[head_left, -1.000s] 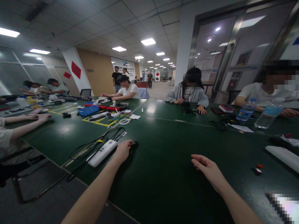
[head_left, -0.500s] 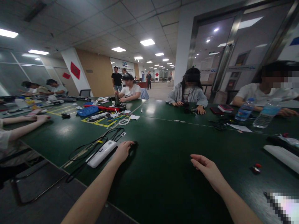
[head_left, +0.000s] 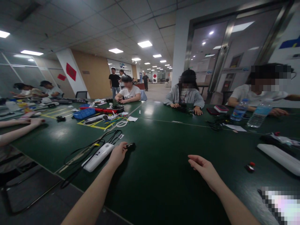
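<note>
My left hand (head_left: 119, 154) is closed on a small black object (head_left: 130, 146) at the tabletop; its exact kind cannot be made out. Just left of that hand lies a white, rounded device marked 2 (head_left: 98, 157), with a black cable (head_left: 78, 152) looped around and beside it. My right hand (head_left: 203, 168) is over the green table, fingers slightly bent and thumb apart, with nothing visible in it. A small red and silver item (head_left: 250, 167) sits farther right of it.
On the green table (head_left: 152, 175), a blue basket (head_left: 84, 113) and coloured wires stand beyond my left hand. Two water bottles (head_left: 259, 113), a long white device (head_left: 280, 158) and a pixelated screen (head_left: 281, 203) are to the right. Several people sit around the table.
The view has turned slightly right, so things appear shifted left. More of the black object shows at my left fingertips. My right hand keeps nearly the same pose.
</note>
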Action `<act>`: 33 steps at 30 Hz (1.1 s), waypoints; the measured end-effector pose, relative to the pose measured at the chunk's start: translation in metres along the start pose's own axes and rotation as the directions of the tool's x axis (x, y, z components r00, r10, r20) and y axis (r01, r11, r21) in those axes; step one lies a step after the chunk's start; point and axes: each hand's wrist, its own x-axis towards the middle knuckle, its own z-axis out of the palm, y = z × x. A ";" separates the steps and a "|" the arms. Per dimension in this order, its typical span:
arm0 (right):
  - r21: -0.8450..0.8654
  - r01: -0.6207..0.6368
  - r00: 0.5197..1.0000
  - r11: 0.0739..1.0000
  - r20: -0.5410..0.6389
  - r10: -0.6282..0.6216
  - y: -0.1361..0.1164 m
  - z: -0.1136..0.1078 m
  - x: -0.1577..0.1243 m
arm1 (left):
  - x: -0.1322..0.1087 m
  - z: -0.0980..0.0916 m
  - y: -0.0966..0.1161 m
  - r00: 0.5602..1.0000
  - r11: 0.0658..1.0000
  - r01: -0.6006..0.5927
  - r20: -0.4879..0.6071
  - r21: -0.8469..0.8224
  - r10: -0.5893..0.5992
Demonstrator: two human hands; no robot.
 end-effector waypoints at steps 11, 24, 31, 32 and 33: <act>0.086 0.065 0.998 0.994 -0.007 -0.065 0.003 0.001 0.000 | -0.005 0.018 0.093 0.952 0.976 -0.207 0.213 -0.073 0.218; -0.107 0.178 0.983 0.978 0.067 -0.172 0.003 0.002 -0.001 | -0.038 0.063 0.184 0.773 0.826 -0.348 0.363 -0.444 0.521; -0.300 0.188 0.975 0.935 0.169 -0.142 -0.008 0.006 -0.013 | -0.039 0.055 0.184 0.758 0.818 -0.384 0.359 -0.429 0.545; -0.299 0.203 0.973 0.932 0.170 -0.157 -0.008 0.007 -0.013 | -0.039 0.055 0.185 0.757 0.819 -0.381 0.365 -0.429 0.543; -0.299 0.217 0.970 0.929 0.173 -0.170 -0.008 0.007 -0.013 | -0.039 0.056 0.186 0.757 0.819 -0.381 0.363 -0.430 0.543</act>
